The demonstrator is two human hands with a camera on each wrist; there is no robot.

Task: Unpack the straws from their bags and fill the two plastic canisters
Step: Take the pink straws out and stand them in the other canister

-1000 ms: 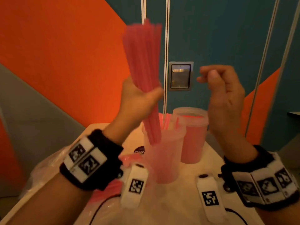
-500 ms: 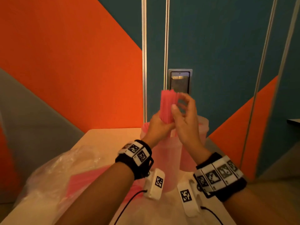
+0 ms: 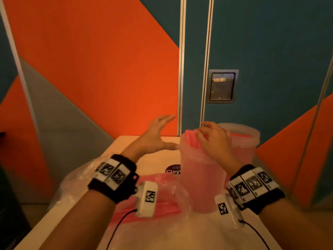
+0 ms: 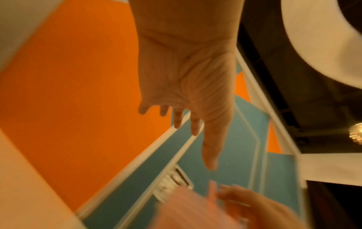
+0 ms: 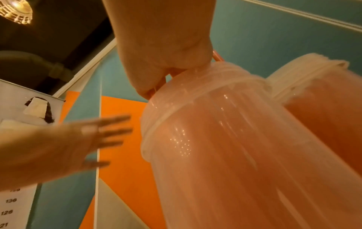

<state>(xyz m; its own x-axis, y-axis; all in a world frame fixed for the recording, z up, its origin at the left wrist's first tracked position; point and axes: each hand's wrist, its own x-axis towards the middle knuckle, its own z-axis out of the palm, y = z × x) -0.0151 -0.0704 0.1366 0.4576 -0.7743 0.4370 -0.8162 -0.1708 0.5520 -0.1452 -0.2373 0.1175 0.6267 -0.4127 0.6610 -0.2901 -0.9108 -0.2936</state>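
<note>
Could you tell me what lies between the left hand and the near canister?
Nothing: in the head view the left hand's thumb tip reaches the near canister's rim.

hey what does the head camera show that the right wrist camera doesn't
Only the head view: the bag of pink straws lying on the table, both wristbands, and the door's metal handle plate.
Only the right wrist view: a ceiling lamp, a numbered white chart, and the near canister's side wall from below.
Both: the open left hand, the right hand on the straws at the near canister mouth, its grip partly hidden, and the far canister.
</note>
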